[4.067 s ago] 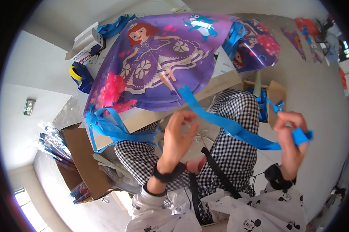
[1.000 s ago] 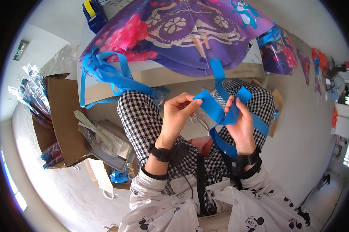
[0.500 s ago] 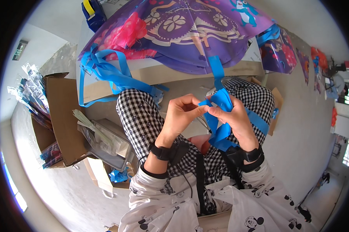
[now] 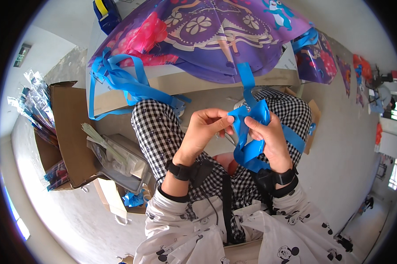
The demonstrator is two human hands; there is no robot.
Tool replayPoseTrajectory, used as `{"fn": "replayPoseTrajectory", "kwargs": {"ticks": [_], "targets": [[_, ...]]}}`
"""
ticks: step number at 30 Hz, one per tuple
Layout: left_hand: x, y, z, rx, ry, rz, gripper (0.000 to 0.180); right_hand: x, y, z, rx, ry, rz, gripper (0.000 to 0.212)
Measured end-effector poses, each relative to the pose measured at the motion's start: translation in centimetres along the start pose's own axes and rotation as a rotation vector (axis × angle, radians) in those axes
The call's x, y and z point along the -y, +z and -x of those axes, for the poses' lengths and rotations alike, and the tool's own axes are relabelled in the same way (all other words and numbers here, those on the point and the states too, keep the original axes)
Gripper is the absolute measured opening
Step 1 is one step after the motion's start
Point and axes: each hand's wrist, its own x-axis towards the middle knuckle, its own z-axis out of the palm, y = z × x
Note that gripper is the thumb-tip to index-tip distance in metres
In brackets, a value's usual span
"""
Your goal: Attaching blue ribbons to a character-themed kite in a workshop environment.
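A glossy blue plastic ribbon (image 4: 252, 151) is looped and folded between my hands above my lap. Thumb and fingers of my left hand (image 4: 206, 131) pinch its left corner. My right hand (image 4: 271, 140) grips the folded part, thumb on top. One strip of the ribbon runs up to the lower edge of a purple printed plastic sheet (image 4: 198, 33), which lies on the table in front of me and looks like a kite. Another length passes over my right thigh.
A bundle of blue ribbon (image 4: 119, 81) hangs over the table's (image 4: 198, 88) left front edge. A tape dispenser (image 4: 106, 16) stands far left. Left of my legs are a cardboard box (image 4: 73, 136) with wrapped items and a grey plastic bin (image 4: 123, 160).
The ribbon between my hands has opened into a wider fold. My left fingers have shifted to its corner, and my right thumb has moved slightly up and right.
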Motion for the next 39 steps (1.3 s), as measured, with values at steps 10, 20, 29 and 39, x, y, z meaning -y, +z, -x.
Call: {"fn": "replayPoseTrajectory", "kwargs": {"ticks": [10,20,29,39], "targets": [[0.4,0.0,0.1,0.044,0.003,0.065,0.02,-0.4,-0.4,-0.3,0.021,0.064,-0.088,0.02],[0.4,-0.2,-0.6,-0.005,-0.105,0.125,0.013,-1.2,0.3,-0.4,-0.003,-0.025,-0.105,0.019],[2.1,-3.3,-0.9,-0.385,-0.21,-0.561,0.024,-1.2,-0.2,-1.5,-0.239,-0.227,-0.104,0.014],[1.5,-8.0,-0.2,-0.723,-0.257,-1.592,0.022,6.9,-6.7,-1.7,-0.442,-0.556,0.01,0.012]]}}
